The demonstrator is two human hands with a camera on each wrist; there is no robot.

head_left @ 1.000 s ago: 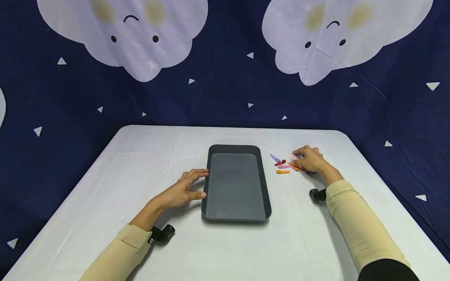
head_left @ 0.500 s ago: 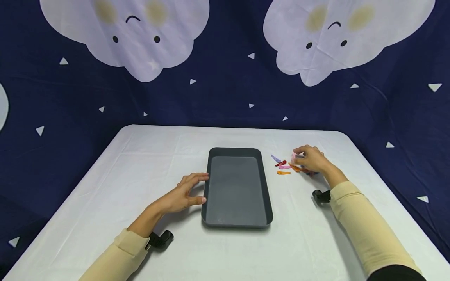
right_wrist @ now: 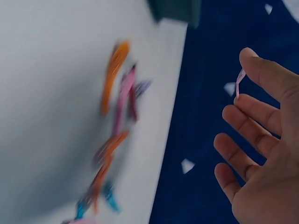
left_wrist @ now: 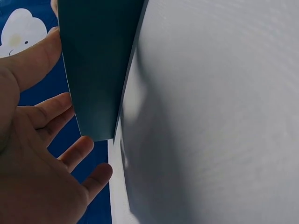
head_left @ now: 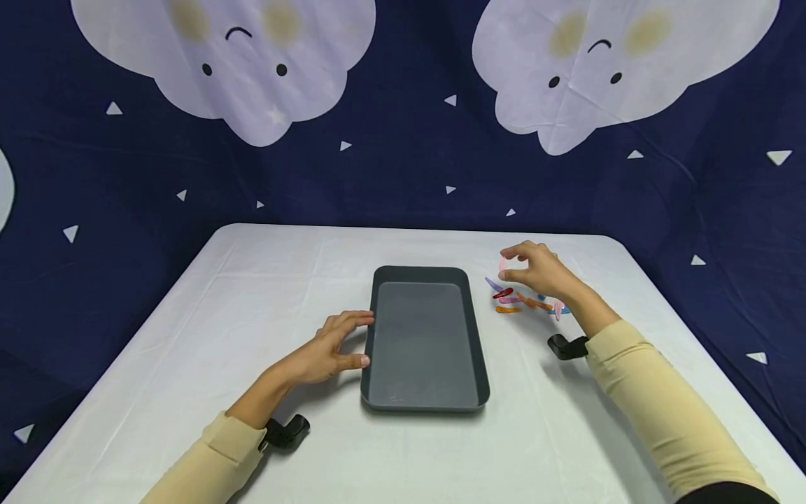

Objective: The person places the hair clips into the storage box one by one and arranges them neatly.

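Observation:
My right hand (head_left: 538,271) pinches a light pink snap hair clip (right_wrist: 240,83) by its ends between thumb and forefinger, raised above the table. Below it lies a loose group of hair clips: an orange one (right_wrist: 114,70), a pink one (right_wrist: 123,98), a red one (head_left: 503,293) and a lilac one (head_left: 493,284), with more orange, blue and pink ones toward the wrist. At the left side of a dark grey baking tray (head_left: 425,343), my left hand (head_left: 321,353) rests its thumb and fingertips along the rim, fingers spread and relaxed. The tray holds nothing.
A white cloth covers the table (head_left: 271,280). Behind it hangs a navy curtain (head_left: 390,196) with clouds and small white triangles. Each wrist carries a black camera, such as the left wrist camera (head_left: 287,432).
My right hand has lifted the pink hair clip off the group and moved slightly left and up, uncovering clips beneath. The left hand stays at the tray, which shifted slightly toward me earlier.

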